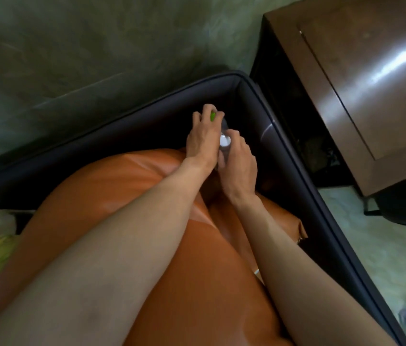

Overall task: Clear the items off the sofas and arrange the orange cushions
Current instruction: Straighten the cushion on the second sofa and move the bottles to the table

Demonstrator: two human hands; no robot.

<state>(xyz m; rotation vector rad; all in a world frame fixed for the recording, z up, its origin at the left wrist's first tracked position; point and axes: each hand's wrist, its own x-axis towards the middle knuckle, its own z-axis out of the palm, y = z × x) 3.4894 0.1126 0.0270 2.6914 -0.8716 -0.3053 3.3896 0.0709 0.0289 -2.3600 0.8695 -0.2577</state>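
You were clearing the sofa corner (244,83): left hand (203,138) pinched a green object (213,116), right hand (238,158) gripped a white-capped bottle (224,140); lifting both clear came next.

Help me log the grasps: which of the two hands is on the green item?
The left hand, the one reaching farther into the sofa corner; its fingers curl over the green item. The right hand grips a white-capped bottle instead.

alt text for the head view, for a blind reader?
Two bare hands reach into the corner of a dark sofa: the left hand grips a small green item, the right hand holds a white-capped bottle. An orange cushion lies beneath the forearms.
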